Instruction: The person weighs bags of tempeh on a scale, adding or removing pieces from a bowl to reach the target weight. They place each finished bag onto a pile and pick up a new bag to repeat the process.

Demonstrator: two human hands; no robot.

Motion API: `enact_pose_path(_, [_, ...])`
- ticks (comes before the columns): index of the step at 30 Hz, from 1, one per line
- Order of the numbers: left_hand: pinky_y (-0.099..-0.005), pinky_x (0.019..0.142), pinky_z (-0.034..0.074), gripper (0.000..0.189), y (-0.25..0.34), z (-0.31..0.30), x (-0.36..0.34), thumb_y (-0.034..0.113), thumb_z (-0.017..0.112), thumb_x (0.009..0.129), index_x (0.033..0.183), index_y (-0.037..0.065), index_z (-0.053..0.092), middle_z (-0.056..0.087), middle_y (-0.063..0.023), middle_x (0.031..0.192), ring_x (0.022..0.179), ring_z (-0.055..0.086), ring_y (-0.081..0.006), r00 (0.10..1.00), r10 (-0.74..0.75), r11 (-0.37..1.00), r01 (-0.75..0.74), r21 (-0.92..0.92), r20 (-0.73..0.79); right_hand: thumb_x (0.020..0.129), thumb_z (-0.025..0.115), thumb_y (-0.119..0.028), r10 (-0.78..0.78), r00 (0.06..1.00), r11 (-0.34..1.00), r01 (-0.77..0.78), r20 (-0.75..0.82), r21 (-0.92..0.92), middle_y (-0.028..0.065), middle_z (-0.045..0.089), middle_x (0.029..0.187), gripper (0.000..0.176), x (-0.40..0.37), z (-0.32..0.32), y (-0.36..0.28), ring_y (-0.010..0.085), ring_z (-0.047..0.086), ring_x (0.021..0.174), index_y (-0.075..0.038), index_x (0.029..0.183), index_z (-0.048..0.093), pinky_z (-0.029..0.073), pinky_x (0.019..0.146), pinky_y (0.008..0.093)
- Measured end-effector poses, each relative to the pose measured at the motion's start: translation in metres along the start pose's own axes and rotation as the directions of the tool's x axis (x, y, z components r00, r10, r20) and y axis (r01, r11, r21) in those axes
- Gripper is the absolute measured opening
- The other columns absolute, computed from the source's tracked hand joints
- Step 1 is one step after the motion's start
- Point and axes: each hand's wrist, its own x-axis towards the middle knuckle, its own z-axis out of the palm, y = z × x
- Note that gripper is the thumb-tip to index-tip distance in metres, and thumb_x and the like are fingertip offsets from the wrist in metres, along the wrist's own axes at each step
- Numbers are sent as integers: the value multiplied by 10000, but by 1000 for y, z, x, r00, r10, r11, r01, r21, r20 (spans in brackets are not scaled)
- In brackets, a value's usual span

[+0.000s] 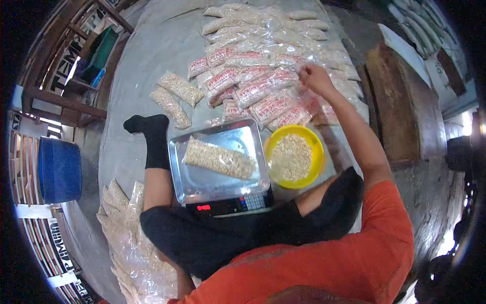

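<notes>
My right hand point(313, 80) reaches over the pile of printed plastic bags point(263, 91), its fingers curled together; what they hold, if anything, I cannot make out. A clear bag of pale, nut-like pieces point(217, 158) lies on the metal pan of a digital scale point(185, 187), whose red display seems to read 0400. Right of the scale, a yellow bowl point(320, 157) contains loose pale pieces point(292, 157). Two filled clear bags point(172, 106) lie beyond the scale. Only part of my left forearm shows, low beside my leg; the left hand is hidden.
More filled clear bags point(136, 243) are heaped at my left. My crossed legs point(228, 228) border the scale and bowl. A blue bin point(59, 169) and a wooden frame point(66, 104) stand at the left. At the right is a wooden block point(400, 106).
</notes>
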Motion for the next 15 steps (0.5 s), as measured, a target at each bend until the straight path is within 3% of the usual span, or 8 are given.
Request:
enact_pose_path(2, [-358,593,355,304,39,124,158,126,660,894,700,209,441,400,42,703,623,420,-139,953,267,902,-300,310,145,959,615,-511,-37,998,995,32,-49,-98,205,732,933,510,76,21,-2,396,705,893,-17,965,740,542,821,475])
enact_pose_path(3, [-338,531,328,413,18,232,253,117,674,884,597,259,413,349,93,621,540,380,-93,843,418,224,-456,861,338,962,598,-535,-108,990,971,84,-96,-222,213,737,965,534,118,35,-1,417,705,932,-23,986,746,541,849,497])
enact_pose_path(5, [-341,542,336,387,41,206,265,126,672,886,621,253,420,361,83,640,557,391,-100,892,232,769,-413,489,389,955,639,-486,-143,989,962,130,-39,-238,201,748,942,474,207,59,5,395,716,887,-30,1003,757,550,811,455])
enact_pose_path(6, [-342,547,340,374,41,199,262,131,671,887,633,250,424,367,79,649,566,397,-103,893,183,850,-354,390,411,957,632,-466,-174,983,933,144,-65,-329,215,745,990,457,258,79,15,401,716,932,-33,1024,762,555,840,458])
enact_pose_path(9, [-345,563,351,336,43,194,270,144,669,891,669,241,435,386,64,677,591,414,-113,888,164,902,-311,299,429,983,621,-437,-225,973,871,178,-48,-458,252,717,1160,499,366,123,28,437,696,1062,24,1145,722,535,955,520])
enact_pose_path(11, [-348,573,359,312,45,194,279,153,667,893,693,235,443,398,55,696,609,425,-119,887,171,911,-309,273,430,984,590,-159,-31,962,934,-68,-270,-350,209,709,1178,289,377,152,-4,398,672,1120,-31,1224,686,537,939,499])
enact_pose_path(14, [-352,589,371,276,47,197,295,167,665,896,728,226,454,416,41,724,634,442,-129,883,177,916,-309,254,436,956,596,-134,-85,941,986,31,-328,-164,221,685,1234,327,423,184,-7,410,662,1134,-30,1262,648,537,980,505])
enact_pose_path(15, [-353,594,375,264,47,197,298,172,664,898,740,223,458,422,36,733,643,447,-133,881,178,918,-309,248,439,940,602,-131,-160,924,943,38,-349,-332,221,694,1215,305,427,193,-6,407,661,1144,-35,1220,675,535,986,505])
